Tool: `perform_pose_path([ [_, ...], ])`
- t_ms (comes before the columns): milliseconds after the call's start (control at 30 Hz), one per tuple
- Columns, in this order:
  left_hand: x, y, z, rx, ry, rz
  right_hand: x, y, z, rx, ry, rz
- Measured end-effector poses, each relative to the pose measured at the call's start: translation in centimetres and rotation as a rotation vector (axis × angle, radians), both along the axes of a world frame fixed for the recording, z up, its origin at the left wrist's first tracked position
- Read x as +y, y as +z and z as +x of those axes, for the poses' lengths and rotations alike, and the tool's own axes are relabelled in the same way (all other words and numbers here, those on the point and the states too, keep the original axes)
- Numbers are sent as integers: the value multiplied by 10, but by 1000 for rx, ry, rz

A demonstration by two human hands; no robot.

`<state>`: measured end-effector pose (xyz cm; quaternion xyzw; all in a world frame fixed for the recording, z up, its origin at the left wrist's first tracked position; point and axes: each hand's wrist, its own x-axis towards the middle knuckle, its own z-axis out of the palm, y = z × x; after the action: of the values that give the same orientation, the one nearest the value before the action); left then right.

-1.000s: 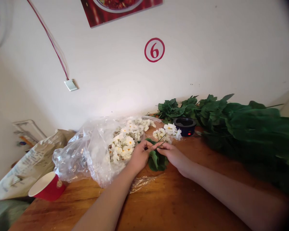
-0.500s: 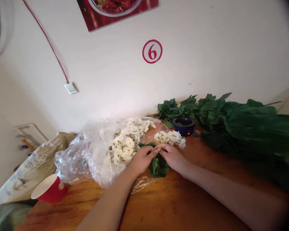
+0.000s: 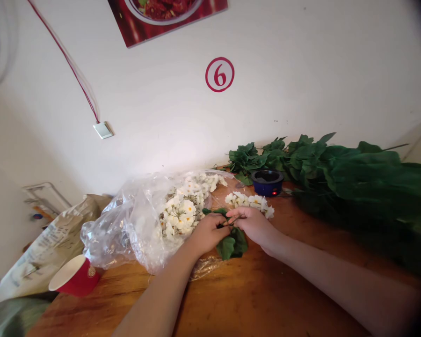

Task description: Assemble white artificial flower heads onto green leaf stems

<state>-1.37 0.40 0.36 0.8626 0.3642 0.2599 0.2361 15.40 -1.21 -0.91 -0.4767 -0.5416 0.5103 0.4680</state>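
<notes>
Head view: left grip (image 3: 206,234) and right grip (image 3: 250,224) pinch a thin leaf stem (image 3: 229,221) slanting up rightward.

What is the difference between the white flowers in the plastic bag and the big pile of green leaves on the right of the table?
The white flowers lie inside a clear plastic bag, while the green leaves lie unwrapped. The flowers form a smaller heap, and the leaves make a longer mass along the wall. Both are bunches of many pieces on the same wooden table.
</notes>
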Motion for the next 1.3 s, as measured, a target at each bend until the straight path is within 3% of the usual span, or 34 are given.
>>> perform_pose_path([
  [333, 4, -9, -2, -80, 114, -126, -4, 8, 4, -364, -121, 321],
  [733, -1, -7, 2, -32, 105, -48, -1, 7, 10, -553, -106, 461],
  [967, 1, -11, 1, -15, 110, -6, -12, 19, 16, -812, -294, 643],
  [1300, 4, -21, 0, -2, 136, 63, -22, 31, 12, -799, -309, 894],
])
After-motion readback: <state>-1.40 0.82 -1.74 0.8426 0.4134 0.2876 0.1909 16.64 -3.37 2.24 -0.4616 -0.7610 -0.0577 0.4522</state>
